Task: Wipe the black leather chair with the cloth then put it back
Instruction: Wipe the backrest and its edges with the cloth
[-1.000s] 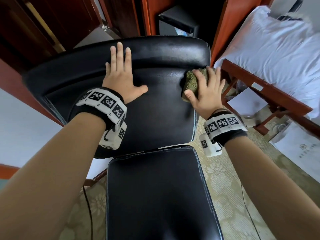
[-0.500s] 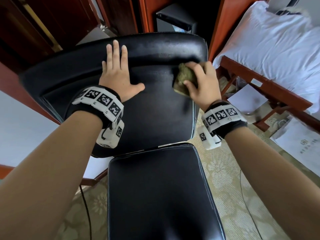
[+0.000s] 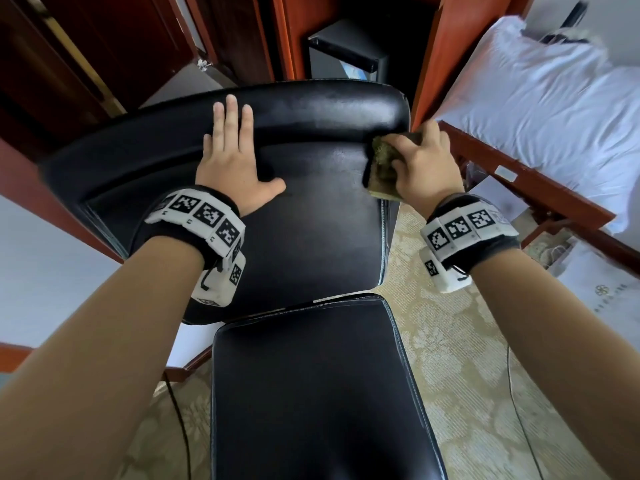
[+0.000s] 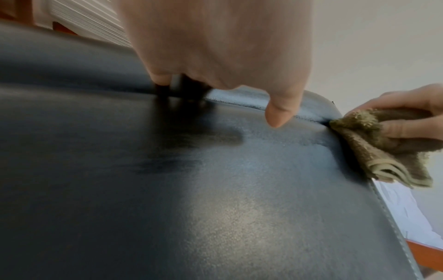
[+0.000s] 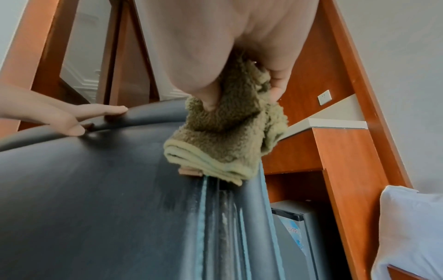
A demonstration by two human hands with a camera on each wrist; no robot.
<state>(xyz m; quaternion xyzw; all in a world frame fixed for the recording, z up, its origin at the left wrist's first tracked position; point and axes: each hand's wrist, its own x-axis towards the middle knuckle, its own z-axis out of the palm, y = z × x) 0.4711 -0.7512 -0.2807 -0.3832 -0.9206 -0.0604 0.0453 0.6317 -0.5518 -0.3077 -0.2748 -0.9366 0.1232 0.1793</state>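
Olive cloth point(image 3: 382, 164) bunched in the right hand point(image 3: 422, 168) grip, pressed on the chair point(image 3: 311, 237) backrest's right edge.

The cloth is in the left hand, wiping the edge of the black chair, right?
Not quite. The cloth is in the right hand, as the head view shows. It is wiping the edge of the black chair; the left hand just lies flat on the chair.

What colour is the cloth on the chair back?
Olive green cloth, fuzzy with a paler hemmed edge; clearest in the right wrist view.
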